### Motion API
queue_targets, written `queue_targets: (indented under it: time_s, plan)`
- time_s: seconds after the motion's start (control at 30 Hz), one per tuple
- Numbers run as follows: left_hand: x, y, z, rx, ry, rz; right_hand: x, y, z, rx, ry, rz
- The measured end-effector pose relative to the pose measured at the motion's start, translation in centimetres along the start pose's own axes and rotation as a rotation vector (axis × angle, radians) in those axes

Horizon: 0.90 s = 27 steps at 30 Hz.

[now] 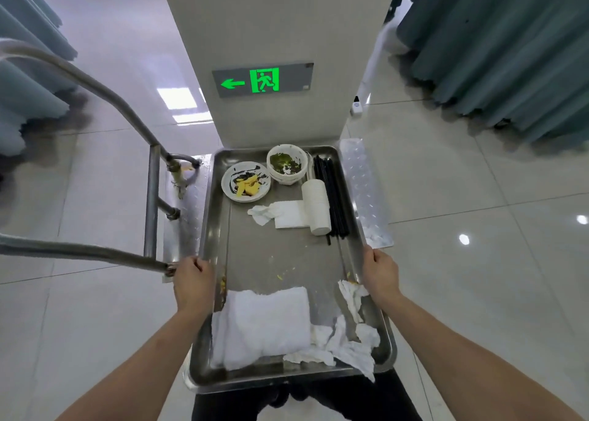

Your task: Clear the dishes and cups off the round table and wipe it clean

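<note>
Your left hand (193,280) and right hand (381,272) each curl a closed grip over a long rim of the steel tray (287,261). Nearest you, between your wrists, lies the folded white cloth (261,325) beside crumpled tissues (347,341). Beyond your grips sit the plate (246,181), bowl (287,164), stacked cups (316,205) and black chopsticks (333,197). The far pillar's green exit sign (263,80) shows a left arrow and running figure.

You have a steel tray (280,258) gripped at both long edges. At its far end sit a white plate (246,181) with yellow scraps, a white bowl (287,164) of green leftovers, stacked white cups (316,205) lying on their side, and black chopsticks (331,197). A folded white towel (261,325) lies at the near end among crumpled napkins (347,341).
</note>
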<state>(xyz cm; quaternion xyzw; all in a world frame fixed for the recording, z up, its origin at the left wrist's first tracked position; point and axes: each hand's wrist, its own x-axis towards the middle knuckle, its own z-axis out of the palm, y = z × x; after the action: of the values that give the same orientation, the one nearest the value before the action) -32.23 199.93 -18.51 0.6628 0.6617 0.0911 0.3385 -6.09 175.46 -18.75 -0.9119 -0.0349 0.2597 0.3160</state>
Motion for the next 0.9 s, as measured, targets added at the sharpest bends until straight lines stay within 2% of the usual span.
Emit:
queue_targets:
  time_s: [0.37,0.7,0.9]
  plan:
    - [13.0,-6.9,16.9,0.048,-0.039,0.022,15.3,7.5,13.9,0.008,-0.007,0.008]
    - [25.1,-11.0,32.3,0.008,0.037,0.021,32.1,12.2,26.7,-0.021,0.021,-0.104]
    - [31.7,-11.7,38.2,-0.020,0.121,0.099,39.5,12.1,31.7,0.010,0.074,-0.226]
